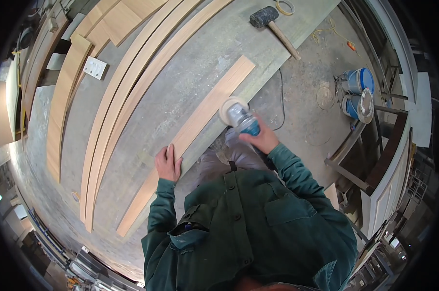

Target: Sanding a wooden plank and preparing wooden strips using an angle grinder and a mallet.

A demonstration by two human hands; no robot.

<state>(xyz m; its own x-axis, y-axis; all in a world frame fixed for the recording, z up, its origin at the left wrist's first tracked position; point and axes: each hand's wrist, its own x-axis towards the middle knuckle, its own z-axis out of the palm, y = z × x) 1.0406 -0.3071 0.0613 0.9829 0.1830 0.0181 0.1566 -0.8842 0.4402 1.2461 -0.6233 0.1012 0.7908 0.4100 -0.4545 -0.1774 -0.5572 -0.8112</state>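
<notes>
Left hand (pixel 168 164) flat on long pale wooden strip (pixel 195 128), fingers pressed together, palm down. Strip lies diagonal on grey worktop (pixel 180 87), near its edge. Right hand (pixel 262 139) at 3 o'clock of left, fingers wrapped around blue-grey handheld sander (pixel 241 119); round disc meets strip edge. Black rubber mallet with wooden handle (pixel 273 24) at 12 o'clock, well apart.

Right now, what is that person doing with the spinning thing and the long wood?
A person in a green jacket stands at a grey workbench. Their left hand lies flat on a long wooden strip at the bench edge. Their right hand holds a blue and silver power sander, its round disc against the strip's edge. More curved wooden strips and a black mallet lie on the bench.
</notes>
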